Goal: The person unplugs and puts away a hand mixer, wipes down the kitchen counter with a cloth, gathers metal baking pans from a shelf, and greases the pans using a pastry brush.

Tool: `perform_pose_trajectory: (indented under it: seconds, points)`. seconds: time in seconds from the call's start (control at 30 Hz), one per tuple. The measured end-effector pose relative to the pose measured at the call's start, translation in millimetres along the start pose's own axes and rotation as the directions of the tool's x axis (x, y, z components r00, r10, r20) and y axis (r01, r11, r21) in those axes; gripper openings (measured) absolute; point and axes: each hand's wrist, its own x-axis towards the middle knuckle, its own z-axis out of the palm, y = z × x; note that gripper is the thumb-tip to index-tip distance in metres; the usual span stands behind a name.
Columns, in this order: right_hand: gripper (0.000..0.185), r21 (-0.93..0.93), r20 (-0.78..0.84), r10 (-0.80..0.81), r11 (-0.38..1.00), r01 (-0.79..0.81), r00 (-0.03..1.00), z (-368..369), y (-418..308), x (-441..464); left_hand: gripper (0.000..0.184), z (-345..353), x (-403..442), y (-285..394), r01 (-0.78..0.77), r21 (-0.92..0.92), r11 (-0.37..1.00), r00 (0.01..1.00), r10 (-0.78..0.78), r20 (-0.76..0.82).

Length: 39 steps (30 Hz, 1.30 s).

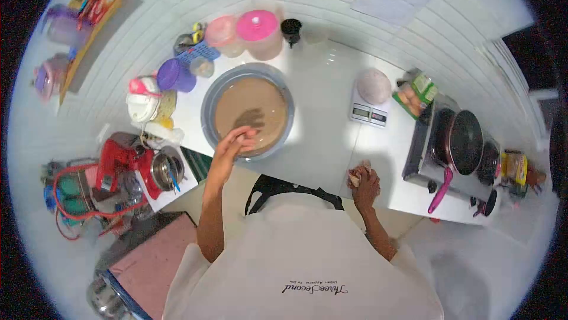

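My left hand (234,142) hovers over the near rim of a grey basin (208,107) with its fingers loosely stretched out and nothing in them. Brown liquid (248,98) lies in the basin, and the hand's shadow falls on it. On the right, my right hand (368,187) is closed on a crumpled reddish-and-white cloth (355,175) at the near edge of the table (322,125). The fingers cover part of the cloth.
A kitchen scale (369,115) bears a pale round item. Beside it are an egg pack (414,96) and a stove (421,142) with a frying pan (465,142). Tubs, including a pink-lidded one (258,26), line the back. A red stand mixer (121,163) stands left.
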Motion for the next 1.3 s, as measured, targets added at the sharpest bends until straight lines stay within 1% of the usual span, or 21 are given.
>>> perform_pose_trajectory:
  seconds: [0.03,0.07,0.17,0.2,0.3,0.37,0.4,0.43,0.53,0.63,0.73,0.83,0.87,0.9,0.93,1.03,1.07,1.13,1.17,1.23,1.3]
  points:
    - [0.056,0.000,0.029,-0.028,1.000,0.028,0.999,-7,-1,3,0.040,-14,-13,-8,0.002,-0.040,0.999,0.995,-0.006,-0.103]
    - [0.067,-0.073,-0.021,0.009,0.997,-0.010,1.000,13,12,-1,0.041,-28,-21,-17,0.000,-0.081,0.997,0.979,-0.017,-0.202]
    - [0.078,-0.064,-0.050,-0.195,0.979,0.192,0.980,7,11,4,0.041,-73,-33,-58,-0.095,-0.082,0.992,0.864,0.041,-0.502]
    - [0.079,-0.055,-0.039,-0.155,0.987,0.153,0.987,8,10,4,0.040,-82,-30,-68,-0.110,-0.019,0.994,0.807,0.079,-0.586]
    - [0.081,-0.028,0.024,-0.054,0.998,0.055,0.998,11,10,4,0.038,-117,-3,-90,-0.038,-0.021,0.999,0.682,0.011,-0.732]
    - [0.077,-0.019,0.107,-0.008,1.000,0.010,0.994,5,8,5,0.038,-140,26,-93,0.011,0.092,0.996,0.697,0.059,-0.715]
    - [0.075,-0.027,0.029,-0.088,0.996,0.089,0.996,4,6,2,0.038,-152,43,-94,-0.039,0.083,0.996,0.743,0.084,-0.664]
    - [0.075,-0.026,0.059,-0.081,0.996,0.082,0.995,2,3,4,0.038,-164,57,-92,-0.086,0.070,0.994,0.785,0.111,-0.609]
    - [0.076,-0.038,0.087,-0.060,0.997,0.064,0.994,-5,-5,6,0.038,-191,96,-73,0.054,0.281,0.958,0.925,0.058,-0.376]
    - [0.078,-0.046,-0.002,0.003,0.999,-0.003,1.000,0,-11,2,0.037,-200,126,-74,-0.129,0.561,0.818,0.917,0.314,-0.247]
    - [0.079,0.075,-0.058,0.177,0.982,-0.172,0.983,-5,-34,-1,0.036,-209,133,-78,-0.192,0.692,0.696,0.894,0.415,-0.169]
    - [0.076,0.284,-0.068,0.347,0.905,-0.315,0.935,-17,-56,5,0.034,-215,125,-71,-0.219,0.718,0.660,0.885,0.444,-0.138]
    - [0.076,0.324,-0.085,0.371,0.888,-0.327,0.925,-8,-50,7,0.032,-220,120,-62,-0.100,0.706,0.702,0.928,0.322,-0.188]
    - [0.075,0.363,-0.100,0.396,0.869,-0.337,0.913,0,-45,8,0.032,-223,116,-59,-0.093,0.694,0.714,0.918,0.331,-0.218]
    - [0.076,0.434,-0.132,0.254,0.884,-0.175,0.958,22,-25,8,0.032,-229,112,-58,-0.084,0.681,0.728,0.908,0.337,-0.249]
    - [0.075,0.267,-0.158,0.192,0.953,-0.145,0.969,41,-48,26,0.033,-266,102,-67,0.002,0.614,0.789,0.908,0.256,-0.332]
    - [0.080,0.110,-0.264,0.089,0.992,-0.062,0.960,47,-63,29,0.033,-279,101,-71,0.038,0.585,0.810,0.909,0.215,-0.356]
    - [0.090,0.208,-0.151,0.158,0.970,-0.125,0.976,56,-89,50,0.035,-289,89,-69,0.070,0.575,0.815,0.883,0.218,-0.417]
    - [0.091,0.121,-0.230,0.081,0.991,-0.054,0.970,71,-93,61,0.036,-295,85,-67,0.088,0.568,0.818,0.867,0.218,-0.448]
    - [0.088,0.025,-0.239,0.067,0.998,-0.063,0.969,92,-101,101,0.041,-335,87,-92,0.044,0.544,0.838,0.880,0.224,-0.418]
    - [0.082,0.049,-0.280,0.162,0.987,-0.154,0.946,101,-128,142,0.043,-352,81,-99,0.055,0.499,0.865,0.897,0.176,-0.404]
